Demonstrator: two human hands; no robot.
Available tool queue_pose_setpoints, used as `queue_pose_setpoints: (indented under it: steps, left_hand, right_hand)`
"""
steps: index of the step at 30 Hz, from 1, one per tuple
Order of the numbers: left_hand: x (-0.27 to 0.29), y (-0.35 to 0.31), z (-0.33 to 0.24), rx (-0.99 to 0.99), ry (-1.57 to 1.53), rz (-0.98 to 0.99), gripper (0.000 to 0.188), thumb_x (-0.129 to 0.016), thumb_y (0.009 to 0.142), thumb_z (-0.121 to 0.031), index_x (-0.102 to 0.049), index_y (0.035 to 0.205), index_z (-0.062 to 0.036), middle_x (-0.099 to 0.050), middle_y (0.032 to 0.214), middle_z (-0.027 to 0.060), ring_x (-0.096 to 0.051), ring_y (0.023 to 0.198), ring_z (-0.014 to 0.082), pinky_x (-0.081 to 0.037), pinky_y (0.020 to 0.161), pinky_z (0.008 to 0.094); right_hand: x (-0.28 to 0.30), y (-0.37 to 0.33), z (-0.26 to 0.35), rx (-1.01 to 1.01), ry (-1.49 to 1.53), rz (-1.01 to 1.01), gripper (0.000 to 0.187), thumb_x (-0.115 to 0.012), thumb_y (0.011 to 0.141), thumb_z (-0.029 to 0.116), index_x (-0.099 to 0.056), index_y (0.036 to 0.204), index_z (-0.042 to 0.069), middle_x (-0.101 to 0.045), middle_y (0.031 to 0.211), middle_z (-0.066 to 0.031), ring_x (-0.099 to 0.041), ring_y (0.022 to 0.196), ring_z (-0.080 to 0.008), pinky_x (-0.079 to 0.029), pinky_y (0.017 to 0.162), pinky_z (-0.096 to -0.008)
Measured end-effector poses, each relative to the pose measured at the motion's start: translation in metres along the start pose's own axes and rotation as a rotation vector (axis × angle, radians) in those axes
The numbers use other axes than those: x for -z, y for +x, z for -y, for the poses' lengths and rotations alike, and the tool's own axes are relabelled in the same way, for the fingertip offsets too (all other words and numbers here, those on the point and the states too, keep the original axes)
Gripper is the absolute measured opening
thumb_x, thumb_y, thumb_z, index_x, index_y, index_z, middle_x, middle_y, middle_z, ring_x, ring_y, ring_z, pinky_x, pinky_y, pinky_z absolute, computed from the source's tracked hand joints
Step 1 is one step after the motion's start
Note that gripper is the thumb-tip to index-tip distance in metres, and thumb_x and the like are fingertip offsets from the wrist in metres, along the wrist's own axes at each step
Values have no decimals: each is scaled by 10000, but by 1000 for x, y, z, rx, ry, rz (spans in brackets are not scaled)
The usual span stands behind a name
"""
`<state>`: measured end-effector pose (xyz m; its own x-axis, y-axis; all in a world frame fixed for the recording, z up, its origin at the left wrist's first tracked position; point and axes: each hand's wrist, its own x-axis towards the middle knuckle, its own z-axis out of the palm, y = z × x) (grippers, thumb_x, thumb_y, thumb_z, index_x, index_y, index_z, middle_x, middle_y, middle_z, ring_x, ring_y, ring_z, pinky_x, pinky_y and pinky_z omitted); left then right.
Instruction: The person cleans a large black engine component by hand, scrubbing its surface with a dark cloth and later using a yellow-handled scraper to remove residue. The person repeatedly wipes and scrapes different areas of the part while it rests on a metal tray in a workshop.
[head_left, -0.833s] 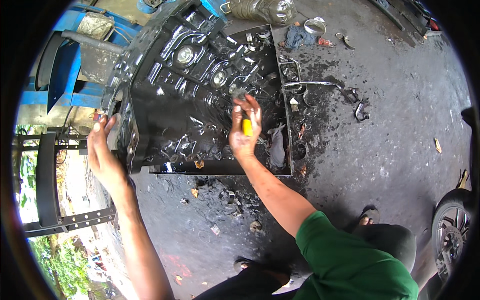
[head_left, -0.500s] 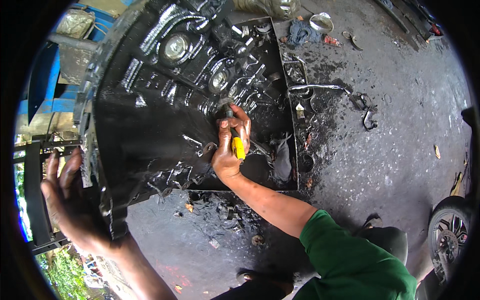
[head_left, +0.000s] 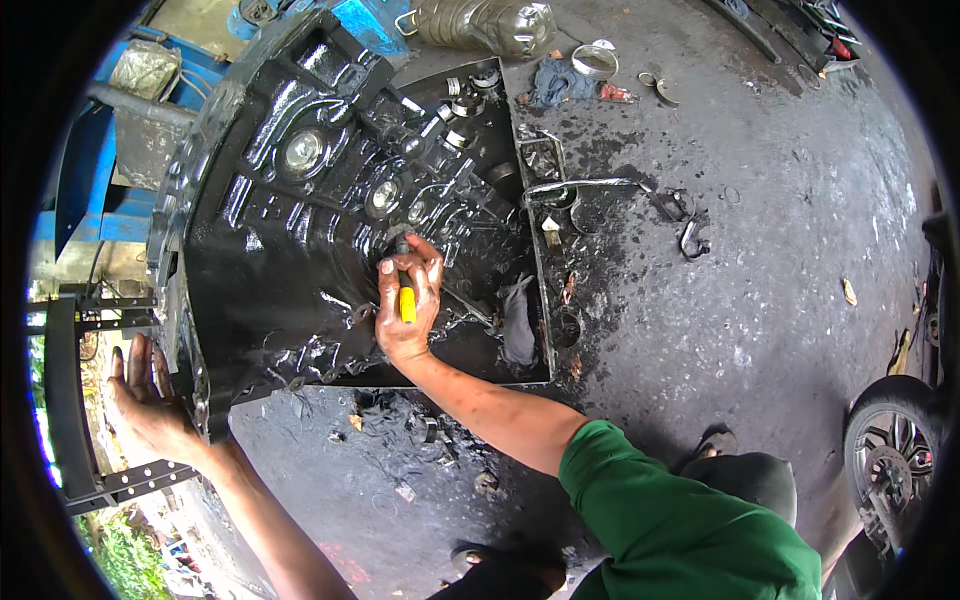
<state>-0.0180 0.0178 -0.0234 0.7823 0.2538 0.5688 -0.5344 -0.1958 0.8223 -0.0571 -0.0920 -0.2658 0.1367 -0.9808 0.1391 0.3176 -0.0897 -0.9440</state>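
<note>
A large, black, oil-wet metal casing (head_left: 270, 270) with ribs and round bores fills the left and middle of the view. My right hand (head_left: 412, 290) is closed around a small tool with a yellow handle end (head_left: 407, 305). Its grey upper end meets the casing's oily lower part, and the hand hides most of it. At the casing's left outer rim is my left hand (head_left: 150, 405), fingers stretched out and holding nothing. Whether its palm touches the rim, I cannot tell.
A shallow dark metal tray (head_left: 548, 340) lies under the casing, with a grey cloth (head_left: 518, 325) inside. On the oil-stained floor are a bent metal pipe (head_left: 590, 184), a blue rag (head_left: 560, 82) and a large plastic bottle (head_left: 480, 27). A wheel (head_left: 888, 445) stands at the right.
The view has shifted, so the casing and tray appear farther left. My left hand has turned and sits lower beside the rim. The right hand keeps its grip on the yellow-ended tool.
</note>
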Motion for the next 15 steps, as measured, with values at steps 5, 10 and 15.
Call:
queue_pose_setpoints:
  steps: [5, 10, 15]
  left_hand:
    - [-3, 11, 1, -39, 9, 37, 577, -346, 1053, -386, -426, 1348, 103, -609, 1163, 306, -640, 1089, 403, -569, 936, 500]
    - [26, 59, 37, -68, 67, 88, 496, -401, 1013, -364, -377, 1427, -93, -591, 1211, 292, -600, 1143, 459, -585, 890, 538]
    - [57, 142, 77, -94, 386, 341, 381, -486, 1044, -264, -577, 1257, 39, -691, 1129, 182, -672, 1025, 242, -528, 892, 309]
  right_hand:
    - [-6, -4, -1, 3, -18, -18, 139, -631, 926, 167, -628, 884, 34, -549, 1251, -222, -545, 1144, -366, -428, 969, -446]
    - [-30, -27, 2, 83, -93, -61, 110, -658, 868, 125, -603, 825, 41, -529, 1273, -233, -535, 1147, -402, -423, 968, -484]
    - [-69, -74, 18, -20, -202, 18, 137, -666, 877, 121, -583, 957, 49, -425, 1376, -258, -424, 1277, -451, -366, 1051, -509]
